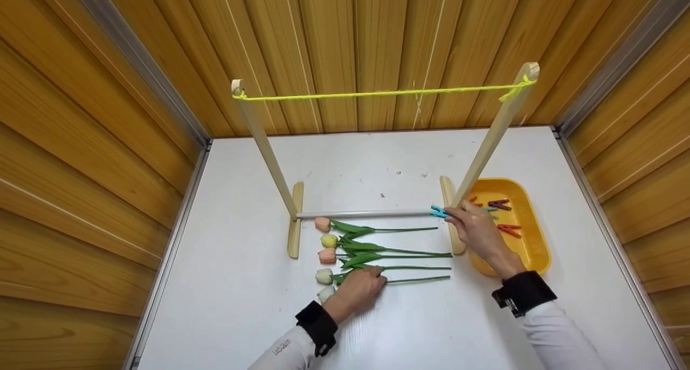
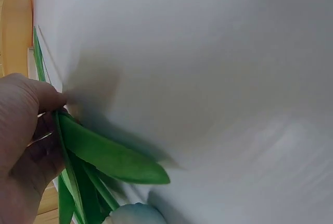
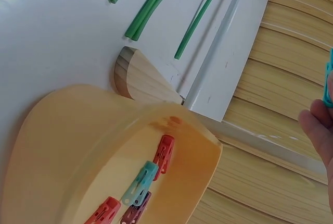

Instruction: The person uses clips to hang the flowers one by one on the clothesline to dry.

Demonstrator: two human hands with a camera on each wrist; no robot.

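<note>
Several artificial tulips lie side by side on the white table, heads to the left: a peach tulip [image 1: 322, 224], a yellow tulip [image 1: 329, 241], another peach one, a white tulip [image 1: 324, 275] and a pale bluish tulip [image 1: 326, 293] nearest me. My left hand [image 1: 358, 290] pinches the nearest tulip's stem by its green leaves [image 2: 112, 153]; the bluish bloom [image 2: 138, 213] shows at the lower edge of the left wrist view. A blue clothespin [image 1: 438, 212] is pinched in my right hand [image 1: 480, 232], raised near the right post. Only its fingertips and the clothespin's edge appear in the right wrist view.
Beyond the tulips stands a wooden frame with a left post [image 1: 267, 154], a right post [image 1: 493, 138], a grey crossbar [image 1: 366, 214] and a yellow string [image 1: 377, 94] across the top. On the right, a yellow basin [image 1: 540, 246] holds several clothespins, including a red clothespin [image 3: 164, 153].
</note>
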